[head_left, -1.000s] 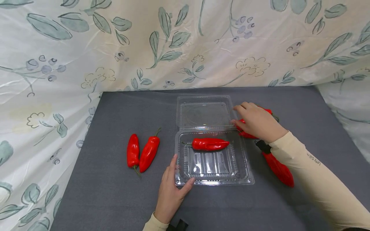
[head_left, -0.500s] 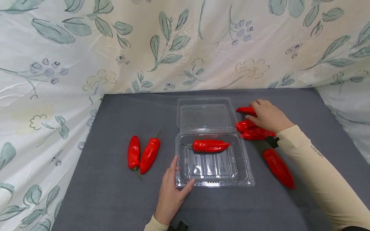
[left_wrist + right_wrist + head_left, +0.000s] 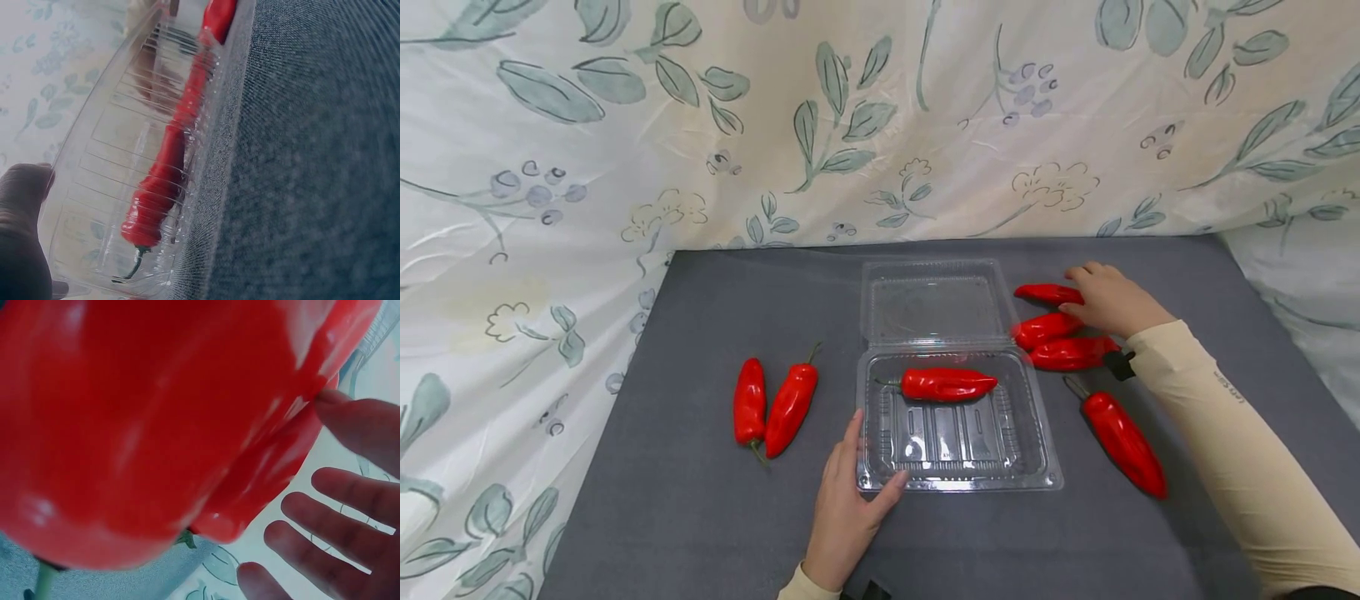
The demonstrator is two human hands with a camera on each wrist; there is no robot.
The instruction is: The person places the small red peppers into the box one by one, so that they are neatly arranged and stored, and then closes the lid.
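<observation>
A: ok so which step are we on here?

B: looks like picking up a pepper, at the reaching stage. The right hand (image 3: 1116,300) is at the back pepper (image 3: 1047,293), right of the clear box (image 3: 958,483), fingers (image 3: 331,525) spread and fairly straight, not wrapped round anything. Can't tell if it's touching that one, the hand hides one end

A: anything in the box?

B: one red pepper (image 3: 947,385) lying crosswise, lid (image 3: 936,304) folded back

A: and the left hand (image 3: 846,512)?

B: loosely spread at the box's near left corner, gripping nothing, I'd guess steadying it

A: next move?

B: probably curl thumb and fingers round the back pepper without nudging the pepper pair (image 3: 1071,354) just in front
</observation>
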